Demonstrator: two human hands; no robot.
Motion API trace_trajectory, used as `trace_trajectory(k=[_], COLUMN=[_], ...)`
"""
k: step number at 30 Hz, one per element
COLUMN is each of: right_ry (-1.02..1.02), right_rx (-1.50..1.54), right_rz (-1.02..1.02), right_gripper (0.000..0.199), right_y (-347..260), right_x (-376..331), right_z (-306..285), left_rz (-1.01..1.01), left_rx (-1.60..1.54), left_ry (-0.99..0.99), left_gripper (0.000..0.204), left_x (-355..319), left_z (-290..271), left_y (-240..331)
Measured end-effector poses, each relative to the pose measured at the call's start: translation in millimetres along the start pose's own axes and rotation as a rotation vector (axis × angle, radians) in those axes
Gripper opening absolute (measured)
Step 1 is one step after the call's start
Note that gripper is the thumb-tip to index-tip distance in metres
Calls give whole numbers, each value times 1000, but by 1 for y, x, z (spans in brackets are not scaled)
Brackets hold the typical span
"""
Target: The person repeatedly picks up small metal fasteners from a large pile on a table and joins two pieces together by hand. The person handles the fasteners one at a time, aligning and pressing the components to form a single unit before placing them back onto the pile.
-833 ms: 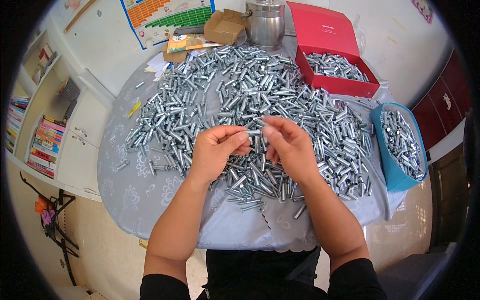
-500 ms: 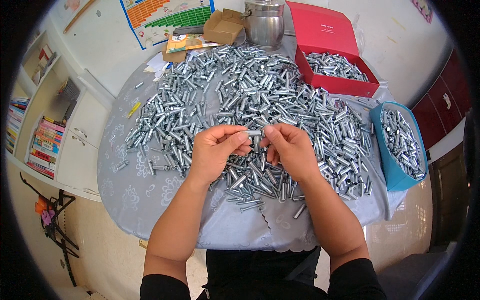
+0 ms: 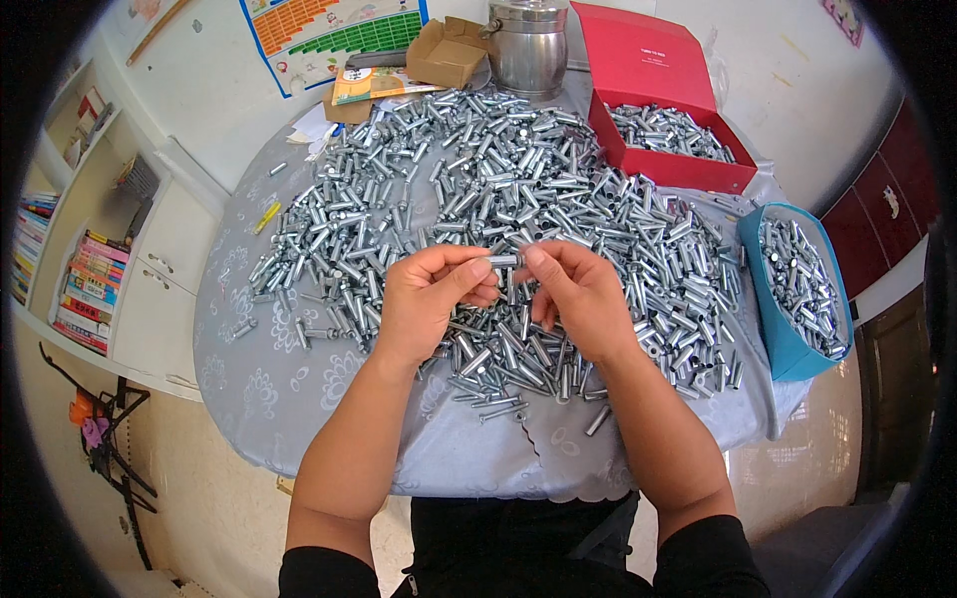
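Note:
In front of me, over the middle of the pile, my left hand (image 3: 431, 296) pinches one end of a short silvery metal sleeve (image 3: 505, 261) between thumb and fingers. The fingertips of my right hand (image 3: 581, 299) are closed at its other end. Whether a bolt sits inside the sleeve is hidden by my fingers. The sleeve lies level between both hands. Below and around them spreads a large heap of metal sleeves and bolts (image 3: 538, 189), loose on the grey patterned tablecloth (image 3: 269, 424).
An open red box (image 3: 688, 177) full of metal pieces stands at the back right. Nearer on the right is a filled blue container (image 3: 776, 344). A steel pot (image 3: 528, 55) and a cardboard box (image 3: 446, 55) stand behind the heap. A yellow tool (image 3: 267, 217) lies left.
Both hands stay nearly in place. The right fingertips have shifted slightly left and up along the sleeve, which remains held between the two hands.

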State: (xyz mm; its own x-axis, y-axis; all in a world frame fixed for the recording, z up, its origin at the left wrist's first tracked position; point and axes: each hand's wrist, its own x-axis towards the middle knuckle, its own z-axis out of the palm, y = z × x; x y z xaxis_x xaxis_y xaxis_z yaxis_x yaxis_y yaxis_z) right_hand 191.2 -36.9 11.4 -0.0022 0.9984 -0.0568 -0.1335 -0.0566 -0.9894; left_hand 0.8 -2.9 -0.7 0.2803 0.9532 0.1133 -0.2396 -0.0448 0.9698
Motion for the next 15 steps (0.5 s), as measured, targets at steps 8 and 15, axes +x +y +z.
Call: trace_trajectory(k=[8,15], right_ry=[61,44], right_rx=[13,21], right_rz=[-74,-62], right_gripper=[19,18], right_y=[-1,0], right_x=[-3,-2], right_z=[8,7], left_rz=[-15,-8], left_rx=[-5,-1], left_ry=[0,5], left_gripper=[20,20], left_x=[0,1], left_z=[0,0], left_y=[0,-1])
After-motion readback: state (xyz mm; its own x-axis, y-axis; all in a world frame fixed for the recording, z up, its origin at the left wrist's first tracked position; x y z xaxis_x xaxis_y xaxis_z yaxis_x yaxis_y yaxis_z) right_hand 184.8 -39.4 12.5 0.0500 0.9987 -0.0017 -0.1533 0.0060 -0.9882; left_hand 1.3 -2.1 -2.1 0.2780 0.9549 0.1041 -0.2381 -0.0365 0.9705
